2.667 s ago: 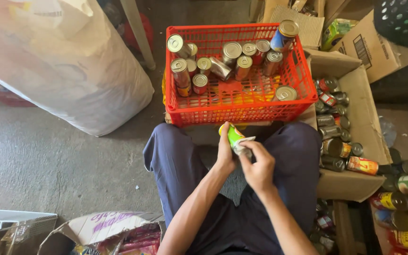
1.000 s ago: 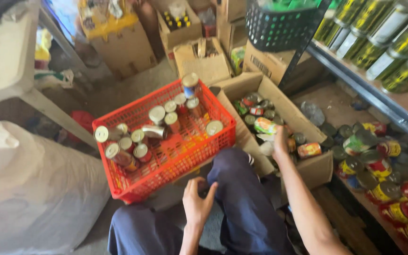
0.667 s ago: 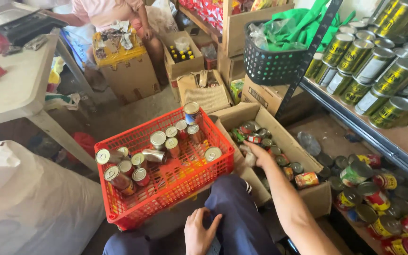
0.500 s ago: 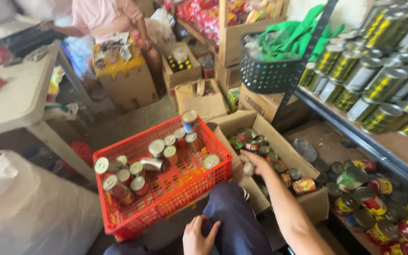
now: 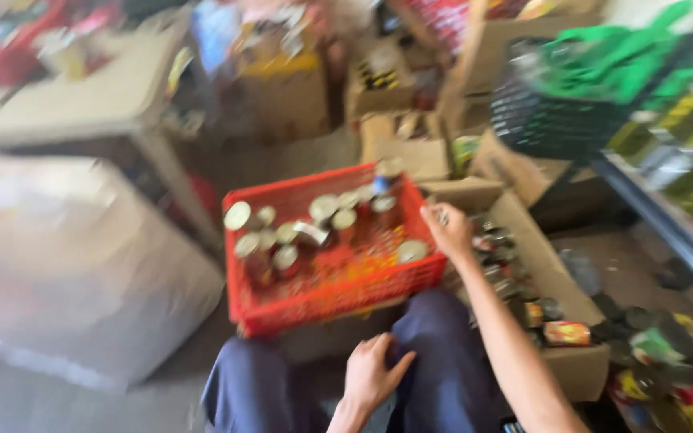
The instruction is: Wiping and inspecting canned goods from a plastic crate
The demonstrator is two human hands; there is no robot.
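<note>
Cans fill the red plastic lattice crate (image 5: 326,309), short metal tins standing upright with their silver lids (image 5: 237,215) facing up, crowded toward the far and left side while the near right part shows bare red floor. The crate sits on the ground just past the person's knees, which are covered in dark blue trousers (image 5: 435,377). Touching its right wall is an open brown cardboard box (image 5: 559,281) holding more tins, these lying loose on their sides with coloured labels showing.

The right hand (image 5: 447,230) is stretched out over the seam between crate and box, at the crate's far right corner. Its fingers look curled inward, and something small and pale shows at the fingertips, but motion blur hides whether they pinch a tin or are bare, so the grip cannot be told. The left hand (image 5: 370,375) rests on the lap between the thighs, fingers loosely spread and holding nothing.

Judging by this layout, the step in hand looks like moving tins between box and crate, one at a time. A next move would call for steady aim at a free gap among the upright lids.

Further out stand a large white sack (image 5: 66,265) on the left, a pale table (image 5: 82,100) beyond it, stacked cartons and a dark basket with green contents (image 5: 579,96).
</note>
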